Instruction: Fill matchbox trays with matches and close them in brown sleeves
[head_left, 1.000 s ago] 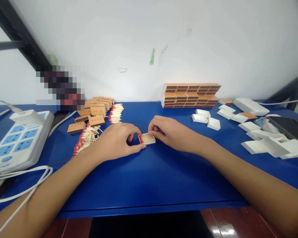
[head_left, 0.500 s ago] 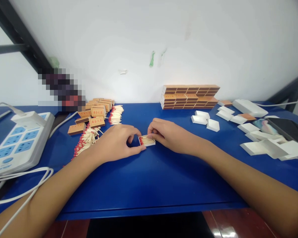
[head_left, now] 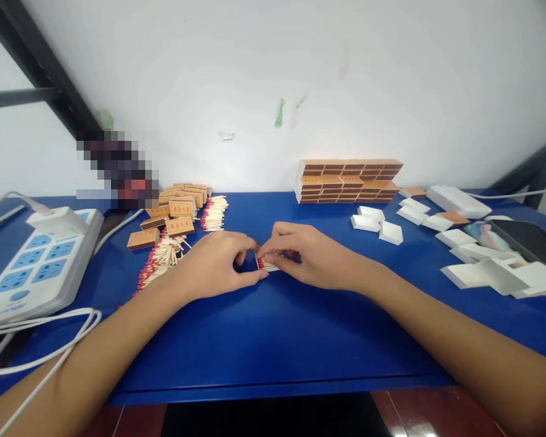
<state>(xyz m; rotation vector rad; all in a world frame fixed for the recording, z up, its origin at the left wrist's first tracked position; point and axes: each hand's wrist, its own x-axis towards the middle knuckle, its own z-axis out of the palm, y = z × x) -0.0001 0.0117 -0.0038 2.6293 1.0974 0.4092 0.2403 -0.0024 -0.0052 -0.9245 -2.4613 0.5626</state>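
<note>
- Head view: the match tray (head_left: 267, 265), filled with red-tipped matches, lies on the blue surface (head_left: 273, 340) and is largely covered by fingers.
- Left hand (head_left: 218, 264): thumb and forefinger are closed on the left end of the match tray.
- Right hand (head_left: 307, 258): fingers are pinched together over the right part of the match tray.
- Loose matches (head_left: 159, 262) and orange sleeves (head_left: 178, 210): left of the match tray, apart from it.
- Stacked matchboxes (head_left: 348, 180): behind the match tray, to its right, at the wall.
- White trays (head_left: 377, 221): right of the match tray, well apart.
- Power strip (head_left: 36, 261): far left of the match tray.
</note>
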